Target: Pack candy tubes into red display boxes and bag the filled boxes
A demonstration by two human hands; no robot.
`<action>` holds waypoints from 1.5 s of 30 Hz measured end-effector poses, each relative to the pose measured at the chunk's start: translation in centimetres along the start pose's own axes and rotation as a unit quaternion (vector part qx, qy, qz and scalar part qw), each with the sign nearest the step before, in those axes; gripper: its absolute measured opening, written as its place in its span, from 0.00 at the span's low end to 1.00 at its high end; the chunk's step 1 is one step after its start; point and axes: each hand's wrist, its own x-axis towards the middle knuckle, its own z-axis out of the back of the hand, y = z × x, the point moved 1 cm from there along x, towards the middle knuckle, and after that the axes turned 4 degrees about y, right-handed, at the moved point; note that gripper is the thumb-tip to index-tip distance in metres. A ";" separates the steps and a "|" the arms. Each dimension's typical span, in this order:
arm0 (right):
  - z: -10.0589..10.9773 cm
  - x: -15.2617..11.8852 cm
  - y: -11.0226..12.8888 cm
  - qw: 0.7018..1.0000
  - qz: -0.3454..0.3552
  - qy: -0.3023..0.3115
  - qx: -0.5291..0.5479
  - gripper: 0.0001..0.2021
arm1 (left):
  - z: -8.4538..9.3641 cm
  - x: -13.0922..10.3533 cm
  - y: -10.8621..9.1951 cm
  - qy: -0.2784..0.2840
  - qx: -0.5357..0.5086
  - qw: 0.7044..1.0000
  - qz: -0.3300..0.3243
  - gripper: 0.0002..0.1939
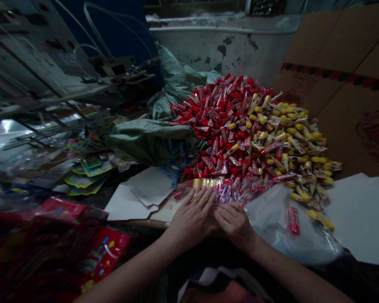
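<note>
In front of me lies a clear plastic packet (219, 185) holding several small tubes with yellow caps, side by side, and some red and purple print. My left hand (191, 212) rests flat on the packet's left part, fingers stretched out and a ring on one of them. Against its near right edge, my right hand (235, 223) has its fingers bent together, pinching the plastic. The fingertips partly cover what they grip. Right behind the packet rises a big heap of red-capped tubes (221, 118) in clear wrappers, mixed with yellow-capped tubes (290, 134) on the right.
White sheets (148, 189) lie to the left, and more white card (363, 214) to the right. A lone red tube (293, 221) sits on a clear plastic bag (271, 214). Red printed packs (104, 256), a green sack (151, 134), a machine (113, 75) and a cardboard box (344, 97) surround the spot.
</note>
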 end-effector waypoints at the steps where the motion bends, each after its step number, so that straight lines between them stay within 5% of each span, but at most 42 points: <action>1: 0.0 0.0 0.0 1.000 -0.001 -0.007 0.001 0.12 | -0.6 -0.2 -0.2 0.005 0.006 1.000 -0.006 0.39; 8: 0.2 -0.6 -0.1 0.997 -0.041 -0.015 0.061 0.11 | -3.6 -1.4 -1.8 -0.031 0.031 0.997 0.058 0.36; 15: 1.1 -2.8 -0.5 0.941 -0.299 -0.148 0.049 0.14 | -3.5 -1.4 -1.8 -0.040 -0.010 0.996 0.079 0.38; 19: 0.9 -2.8 -0.1 0.920 -0.359 -0.136 0.072 0.14 | -3.3 -1.2 -1.8 -0.046 -0.020 0.996 0.080 0.38; 27: -1.2 -0.9 1.2 0.922 -0.375 -0.097 0.021 0.20 | -3.7 -1.3 -1.8 -0.056 -0.030 0.995 0.082 0.36; 33: -0.5 -0.4 0.1 0.935 -0.325 -0.141 0.028 0.05 | -3.9 -1.3 -1.8 -0.060 -0.036 0.994 0.081 0.36; 40: 3.2 -4.7 -4.2 0.960 -0.243 -0.093 0.105 0.08 | -3.8 -1.3 -1.8 -0.061 -0.052 0.993 0.090 0.37; 45: 1.8 -7.3 -5.4 0.962 -0.213 -0.041 0.164 0.09 | -3.8 -1.2 -1.9 -0.059 -0.047 0.992 0.097 0.37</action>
